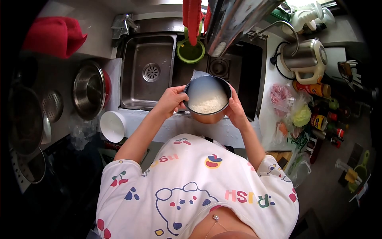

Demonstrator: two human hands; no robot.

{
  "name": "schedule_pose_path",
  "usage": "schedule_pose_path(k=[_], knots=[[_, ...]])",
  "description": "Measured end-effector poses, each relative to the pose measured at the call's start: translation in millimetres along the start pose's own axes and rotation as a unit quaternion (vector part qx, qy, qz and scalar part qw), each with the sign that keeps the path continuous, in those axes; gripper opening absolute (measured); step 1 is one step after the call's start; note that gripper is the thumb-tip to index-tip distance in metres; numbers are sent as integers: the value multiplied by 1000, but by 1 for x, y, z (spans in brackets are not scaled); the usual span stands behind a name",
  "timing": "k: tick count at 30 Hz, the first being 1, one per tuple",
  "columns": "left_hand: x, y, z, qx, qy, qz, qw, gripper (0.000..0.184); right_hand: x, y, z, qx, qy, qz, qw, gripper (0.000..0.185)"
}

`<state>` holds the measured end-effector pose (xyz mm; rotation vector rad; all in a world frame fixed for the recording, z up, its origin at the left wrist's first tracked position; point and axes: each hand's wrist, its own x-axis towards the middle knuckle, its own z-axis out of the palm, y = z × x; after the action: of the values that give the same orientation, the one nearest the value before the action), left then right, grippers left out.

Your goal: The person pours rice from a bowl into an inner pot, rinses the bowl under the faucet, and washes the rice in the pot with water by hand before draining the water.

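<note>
Between both hands I hold a round cooking pot (205, 116) with a copper-coloured outside and dark inside, tilted over the front edge of the sink. White rice (209, 104) lies in its near part, and cloudy whitish water (205, 85) covers the far part. My left hand (175, 101) is closed on the left rim, thumb near the inside. My right hand (236, 107) wraps the right side of the pot, its fingers partly hidden. Behind the pot is the steel double sink (133, 89), with a green strainer or bowl (191, 53) near its divider.
A white bowl (112, 126) and a steel basin (88, 91) stand to the left. On the right are an electric kettle (304, 59), bagged vegetables (301, 116) and several bottles (320, 121). A shiny metal column (230, 24) and red gloves (192, 20) hang above the sink.
</note>
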<state>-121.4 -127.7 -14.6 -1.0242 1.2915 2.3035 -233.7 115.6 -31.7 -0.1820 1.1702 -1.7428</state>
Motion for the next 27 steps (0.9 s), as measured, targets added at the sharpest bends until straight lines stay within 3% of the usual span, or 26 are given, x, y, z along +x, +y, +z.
schedule_pose_path(k=[8,14,17,23,27], knots=[[-13,4,3,70,-2,39,997,43,-4,-3,9,-46,38,-32,998,75],[-10,-19,9,96,81,131,983,49,-13,-11,29,1,76,-29,997,72],[-19,-21,13,-8,-18,118,993,58,-15,-6,20,-25,63,-19,998,71],[-32,-18,28,-65,4,89,994,70,-16,-19,39,-24,70,-5,997,70],[-31,-23,20,-13,18,82,996,74,-16,-20,43,-13,75,20,997,70]])
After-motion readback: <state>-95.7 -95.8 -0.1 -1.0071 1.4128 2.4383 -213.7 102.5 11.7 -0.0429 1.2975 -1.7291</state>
